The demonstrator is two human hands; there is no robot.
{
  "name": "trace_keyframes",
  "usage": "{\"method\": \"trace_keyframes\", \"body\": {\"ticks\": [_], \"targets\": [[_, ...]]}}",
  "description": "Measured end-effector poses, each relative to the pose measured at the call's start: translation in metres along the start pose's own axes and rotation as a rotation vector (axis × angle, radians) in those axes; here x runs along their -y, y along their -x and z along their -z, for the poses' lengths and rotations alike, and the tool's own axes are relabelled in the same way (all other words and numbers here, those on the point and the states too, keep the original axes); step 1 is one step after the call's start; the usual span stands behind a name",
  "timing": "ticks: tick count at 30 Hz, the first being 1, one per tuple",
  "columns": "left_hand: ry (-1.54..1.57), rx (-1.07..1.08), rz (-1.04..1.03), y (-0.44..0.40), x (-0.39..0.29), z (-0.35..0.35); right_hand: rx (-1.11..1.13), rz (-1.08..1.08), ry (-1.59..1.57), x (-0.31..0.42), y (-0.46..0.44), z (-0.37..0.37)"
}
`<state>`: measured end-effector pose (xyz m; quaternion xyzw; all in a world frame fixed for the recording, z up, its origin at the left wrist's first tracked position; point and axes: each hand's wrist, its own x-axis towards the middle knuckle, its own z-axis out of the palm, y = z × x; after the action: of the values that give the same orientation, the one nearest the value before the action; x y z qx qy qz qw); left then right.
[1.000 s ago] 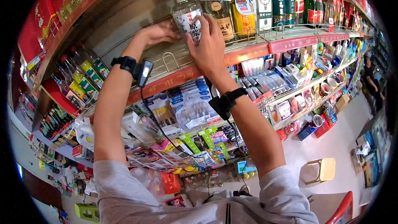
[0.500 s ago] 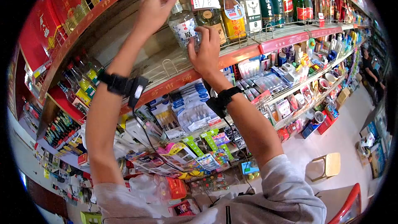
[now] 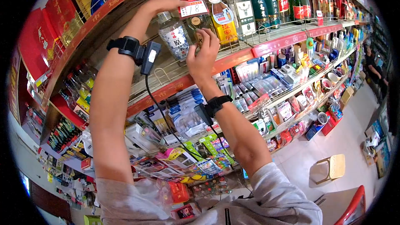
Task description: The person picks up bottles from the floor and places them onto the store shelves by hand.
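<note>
My left hand (image 3: 166, 1) reaches over a clear bottle with a blue-and-white label (image 3: 175, 41) to the neck of the liquor bottle (image 3: 196, 21) beside it. Its fingers close in by that neck, the tips partly covered by a price tag (image 3: 193, 9) reading 18. My right hand (image 3: 203, 56) is in front of this bottle's lower body, fingers curved and spread apart, thumb toward the blue-and-white bottle. Whether the right fingertips press the glass cannot be made out. To the right stands a yellow-labelled bottle (image 3: 227, 33) with a round tag marked 20.
A low wire rail (image 3: 246, 37) runs along the shelf's front edge. More bottles (image 3: 258, 8) line the shelf to the right. Packaged goods (image 3: 183, 108) fill the shelves below. A wooden stool (image 3: 333, 166) is on the floor. Wrist straps with cables are on both arms.
My left hand has moved from above the blue-and-white-labelled bottle to the neck of the bottle beside it. My right hand has left the blue-and-white-labelled bottle, which now stands on the shelf. The view has shifted slightly.
</note>
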<state>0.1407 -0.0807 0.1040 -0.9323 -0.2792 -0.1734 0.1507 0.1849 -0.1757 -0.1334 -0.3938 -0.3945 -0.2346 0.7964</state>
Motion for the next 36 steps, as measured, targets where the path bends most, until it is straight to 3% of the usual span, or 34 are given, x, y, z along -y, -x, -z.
{"method": "trace_keyframes", "body": {"ticks": [1,5,8,10,12,15,25,30,36], "targets": [[0.174,0.051,-0.002,0.010,-0.008,0.006,0.001,-0.001,0.004,-0.001,0.000,-0.001],[0.206,-0.021,0.062,0.008,-0.007,0.003,-0.009,0.020,0.018,-0.005,0.002,-0.002],[0.449,0.041,-0.038,-0.003,0.003,0.003,-0.013,0.013,0.037,-0.007,0.004,-0.005],[0.400,-0.037,0.001,-0.008,0.005,-0.003,-0.008,0.015,0.039,-0.006,0.004,-0.004],[0.516,0.098,-0.093,-0.018,0.014,-0.006,-0.004,0.017,0.041,-0.006,0.004,-0.004],[0.402,-0.026,-0.134,-0.028,0.026,-0.011,-0.011,0.052,0.081,-0.007,0.004,-0.005],[0.343,-0.042,-0.045,-0.027,0.013,-0.009,-0.019,0.059,0.114,-0.008,0.004,-0.006],[0.130,-0.166,-0.057,-0.028,0.013,-0.011,-0.032,0.070,0.105,-0.008,0.004,-0.008],[0.166,-0.194,0.001,-0.024,0.007,-0.014,-0.024,0.064,0.125,-0.008,0.004,-0.008]]}}
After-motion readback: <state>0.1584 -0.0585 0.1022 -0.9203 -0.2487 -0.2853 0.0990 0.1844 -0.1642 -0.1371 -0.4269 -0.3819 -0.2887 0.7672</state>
